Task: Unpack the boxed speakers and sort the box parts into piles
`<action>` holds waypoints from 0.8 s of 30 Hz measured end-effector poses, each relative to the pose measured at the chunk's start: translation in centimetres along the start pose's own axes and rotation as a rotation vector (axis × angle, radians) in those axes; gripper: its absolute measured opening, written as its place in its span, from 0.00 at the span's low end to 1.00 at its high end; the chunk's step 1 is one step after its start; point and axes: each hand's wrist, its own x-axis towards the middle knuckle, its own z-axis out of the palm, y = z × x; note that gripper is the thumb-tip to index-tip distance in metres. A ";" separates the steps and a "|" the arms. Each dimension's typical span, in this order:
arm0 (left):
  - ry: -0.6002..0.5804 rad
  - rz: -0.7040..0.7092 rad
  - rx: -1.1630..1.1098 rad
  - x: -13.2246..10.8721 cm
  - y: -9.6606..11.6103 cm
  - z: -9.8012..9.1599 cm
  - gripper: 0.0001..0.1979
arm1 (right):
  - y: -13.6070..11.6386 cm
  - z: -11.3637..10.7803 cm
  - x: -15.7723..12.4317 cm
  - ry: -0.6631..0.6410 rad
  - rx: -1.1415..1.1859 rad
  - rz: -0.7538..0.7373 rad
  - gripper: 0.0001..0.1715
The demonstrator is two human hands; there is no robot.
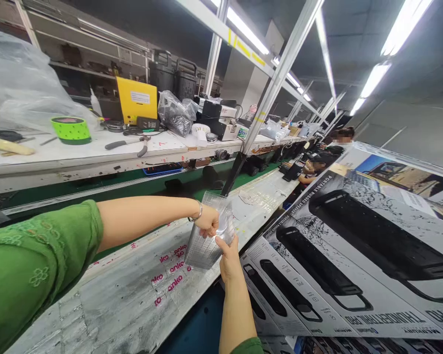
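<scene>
Both my hands hold a clear plastic bag above the grey work surface. My left hand, with a bracelet on the wrist, is closed on the bag's upper right part. My right hand comes up from below and pinches the bag's lower right edge with thumb and fingers. The bag hangs upright and looks empty. Flat sheets of clear plastic with red "anko" print lie on the surface under it.
Printed speaker boxes are stacked close on the right. A green conveyor belt runs behind the surface. The far bench holds a green tape roll, pliers, a yellow box and bags. Other people work far down the line.
</scene>
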 end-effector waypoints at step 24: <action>0.602 -0.554 0.532 -11.2 2.7 8.5 0.12 | 0.0 0.1 -1.1 0.068 0.148 0.070 0.46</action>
